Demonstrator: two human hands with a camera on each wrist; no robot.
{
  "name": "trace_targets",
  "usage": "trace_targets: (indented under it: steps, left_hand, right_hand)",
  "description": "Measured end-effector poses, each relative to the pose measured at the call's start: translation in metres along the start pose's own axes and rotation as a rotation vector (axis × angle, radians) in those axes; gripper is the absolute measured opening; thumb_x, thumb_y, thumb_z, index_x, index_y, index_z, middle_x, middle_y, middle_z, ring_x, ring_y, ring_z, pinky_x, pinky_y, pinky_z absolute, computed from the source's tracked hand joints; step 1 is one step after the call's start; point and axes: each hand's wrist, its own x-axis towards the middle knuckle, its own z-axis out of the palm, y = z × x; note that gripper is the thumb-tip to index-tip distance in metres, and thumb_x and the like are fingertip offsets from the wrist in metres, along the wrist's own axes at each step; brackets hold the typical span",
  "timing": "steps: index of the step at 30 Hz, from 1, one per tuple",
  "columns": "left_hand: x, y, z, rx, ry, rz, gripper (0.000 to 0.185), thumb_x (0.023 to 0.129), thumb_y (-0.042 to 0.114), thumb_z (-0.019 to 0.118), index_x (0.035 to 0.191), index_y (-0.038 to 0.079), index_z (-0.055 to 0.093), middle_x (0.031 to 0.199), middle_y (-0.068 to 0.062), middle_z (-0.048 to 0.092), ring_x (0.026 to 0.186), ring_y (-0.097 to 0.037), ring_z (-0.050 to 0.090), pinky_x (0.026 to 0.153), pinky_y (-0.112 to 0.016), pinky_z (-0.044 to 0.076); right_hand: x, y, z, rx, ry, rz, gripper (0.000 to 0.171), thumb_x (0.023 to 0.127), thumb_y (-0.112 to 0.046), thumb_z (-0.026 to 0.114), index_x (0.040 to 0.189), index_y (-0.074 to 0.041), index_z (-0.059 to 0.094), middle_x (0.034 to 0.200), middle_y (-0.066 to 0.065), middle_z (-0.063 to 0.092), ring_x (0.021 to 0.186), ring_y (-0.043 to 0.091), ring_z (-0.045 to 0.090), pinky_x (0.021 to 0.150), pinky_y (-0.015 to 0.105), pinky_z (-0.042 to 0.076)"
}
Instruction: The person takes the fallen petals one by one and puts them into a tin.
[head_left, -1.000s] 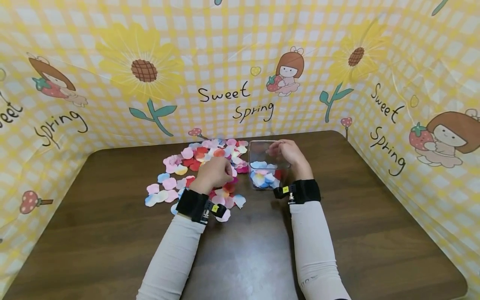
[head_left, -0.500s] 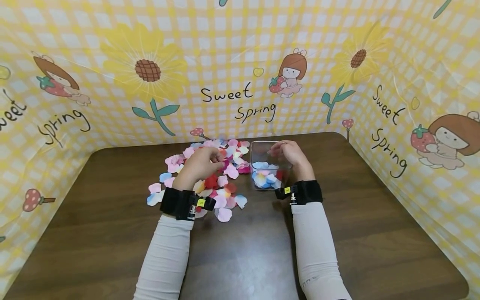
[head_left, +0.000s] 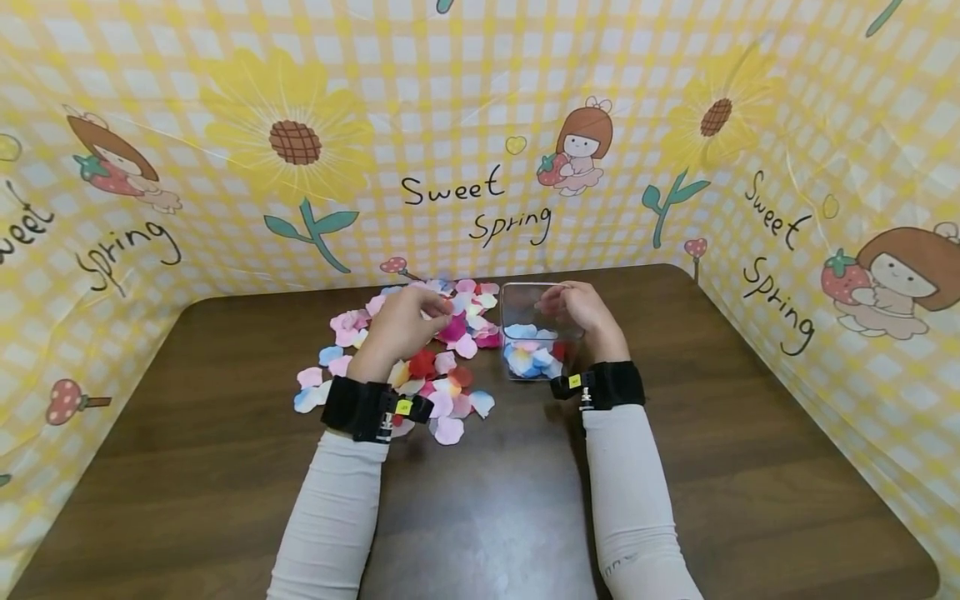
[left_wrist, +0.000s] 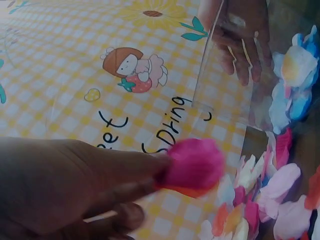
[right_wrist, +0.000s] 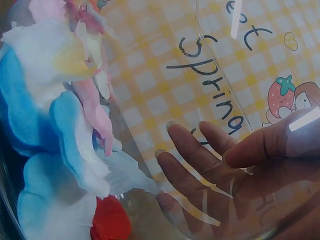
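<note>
A heap of fabric petals (head_left: 420, 358) in pink, red, blue and yellow lies on the brown table (head_left: 225, 433). My left hand (head_left: 405, 321) is raised over the heap's far side and pinches a magenta petal (left_wrist: 195, 162) between thumb and fingers. A clear plastic box (head_left: 534, 332) stands just right of the heap with several petals (right_wrist: 55, 135) in its bottom. My right hand (head_left: 573, 307) grips the box's right wall, fingers (right_wrist: 200, 150) curled round the rim and seen through the plastic.
A yellow checked backdrop (head_left: 465, 125) with sunflowers and "Sweet Spring" lettering walls the table at the back and both sides. Bare brown wood spreads in front of my forearms and to the right of the box.
My left hand moved from the heap's near middle up and back to its far side, and now holds a magenta petal off the table. The right hand and the box stayed put.
</note>
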Motion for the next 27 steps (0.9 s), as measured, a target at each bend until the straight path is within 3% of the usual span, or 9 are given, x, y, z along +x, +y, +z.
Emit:
trace_targets:
  steps: [5,7,10,12,16,20,24,27]
  left_hand:
    - [-0.003,0.019,0.013,-0.077,0.262,0.207,0.015,0.095,0.022,0.075,0.106,0.014,0.080,0.100,-0.002,0.078,0.067,-0.019,0.056,0.056,-0.033,0.041]
    - [-0.003,0.030,0.023,-0.122,0.319,0.283,0.014,0.095,0.023,0.076,0.105,0.014,0.080,0.099,0.000,0.078,0.058,-0.019,0.052,0.050,-0.032,0.036]
    - [-0.003,0.045,0.042,-0.199,0.323,0.368,0.013,0.094,0.022,0.076,0.103,0.013,0.081,0.097,0.001,0.078,0.060,-0.016,0.054,0.052,-0.029,0.037]
    - [-0.002,0.053,0.054,-0.219,0.282,0.390,0.013,0.094,0.022,0.076,0.104,0.014,0.081,0.097,0.002,0.078,0.064,-0.014,0.057,0.055,-0.028,0.039]
    - [-0.001,0.053,0.065,-0.160,0.187,0.348,0.022,0.096,0.022,0.074,0.116,0.015,0.078,0.108,0.000,0.077,0.064,-0.012,0.056,0.057,-0.028,0.040]
    - [0.000,0.039,0.047,-0.086,0.179,0.248,0.030,0.098,0.024,0.071,0.127,0.015,0.072,0.122,-0.004,0.073,0.051,-0.021,0.046,0.051,-0.032,0.033]
    - [-0.001,0.019,0.017,-0.041,0.182,0.154,0.027,0.099,0.025,0.070,0.123,0.012,0.072,0.120,-0.006,0.073,0.081,-0.031,0.065,0.068,-0.041,0.048]
    - [-0.001,0.002,0.001,0.017,0.151,0.084,0.023,0.099,0.026,0.069,0.115,0.011,0.075,0.115,-0.008,0.073,0.109,-0.029,0.064,0.088,-0.047,0.049]
  right_hand:
    - [0.000,0.002,0.000,0.002,-0.001,0.019,0.041,0.096,-0.005,0.032,0.120,0.004,0.065,0.124,0.023,0.068,0.118,0.037,0.063,0.105,0.050,0.044]
    - [0.000,0.002,0.000,0.001,0.000,0.015,0.041,0.096,-0.005,0.032,0.120,0.004,0.065,0.124,0.023,0.069,0.117,0.036,0.063,0.104,0.050,0.045]
    - [0.001,0.001,0.000,0.000,0.007,0.011,0.042,0.096,-0.005,0.032,0.121,0.005,0.065,0.124,0.023,0.068,0.117,0.036,0.063,0.104,0.050,0.045]
    - [0.002,0.000,-0.001,0.007,0.012,0.009,0.042,0.096,-0.005,0.032,0.122,0.005,0.064,0.125,0.024,0.067,0.117,0.036,0.062,0.104,0.051,0.045]
    - [0.003,0.000,0.000,0.025,0.006,0.015,0.043,0.096,-0.003,0.032,0.124,0.007,0.063,0.128,0.026,0.066,0.119,0.038,0.061,0.105,0.051,0.044]
    - [0.002,0.000,0.000,0.023,-0.010,0.007,0.043,0.097,-0.003,0.031,0.123,0.009,0.062,0.128,0.027,0.066,0.120,0.040,0.061,0.105,0.051,0.043]
    - [0.003,0.000,0.001,0.017,-0.011,-0.004,0.042,0.097,-0.003,0.031,0.122,0.009,0.062,0.127,0.027,0.066,0.120,0.040,0.062,0.105,0.050,0.044]
    - [0.004,0.000,0.000,0.017,-0.009,-0.002,0.042,0.096,-0.002,0.031,0.122,0.008,0.062,0.127,0.027,0.066,0.119,0.039,0.062,0.105,0.050,0.044]
